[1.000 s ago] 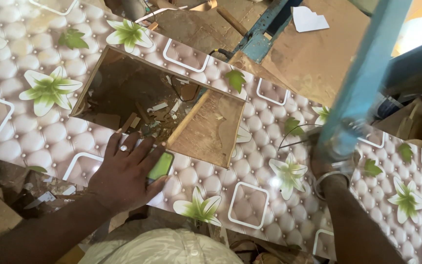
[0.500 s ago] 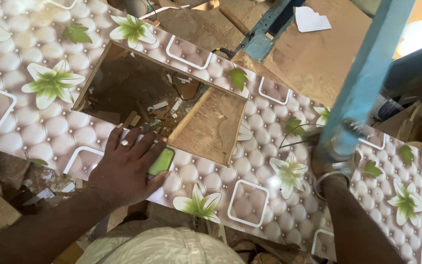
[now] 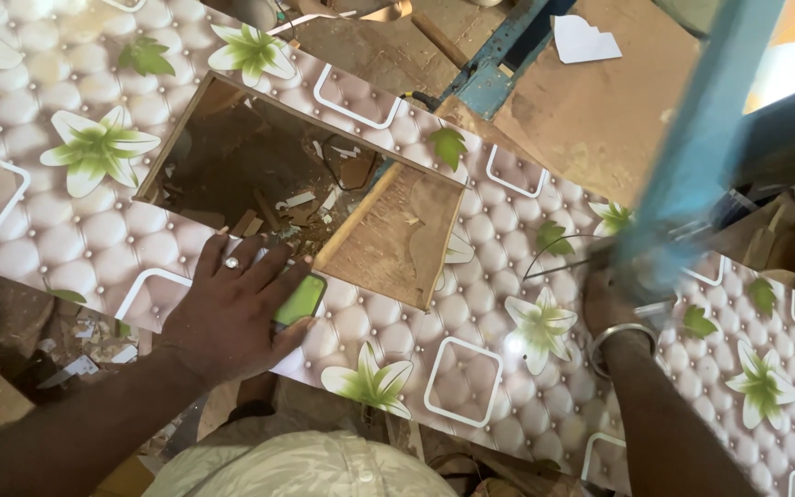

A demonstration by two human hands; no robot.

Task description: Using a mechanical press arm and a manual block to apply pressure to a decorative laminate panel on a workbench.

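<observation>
Long decorative panel (image 3: 471, 304), printed with a quilted pale mauve pattern, green-and-white lilies and white square outlines, runs diagonally from upper left to lower right across the view. A rectangular opening (image 3: 278, 175) is cut through its middle; debris, wood scraps and dusty ground show through it. A brown board piece (image 3: 397, 244) hangs tilted at the right end of the opening, its edge meeting the cut.

Left hand (image 3: 232, 308): laid flat, fingers spread wide, palm down on the panel just below the opening's lower edge. Ring on one finger. It partly covers a small bright green flat object (image 3: 301, 299); kind not discernible.

Right hand (image 3: 614, 299): on the panel to the right of the opening, metal bangle (image 3: 620, 340) at the wrist. A blurred blue tool or bar (image 3: 701, 138) crosses over it; grip cannot be told.

Beyond the panel: brown sheet (image 3: 581, 110) bearing a white paper scrap (image 3: 586, 39). Pale cap (image 3: 305, 469) at bottom edge.
</observation>
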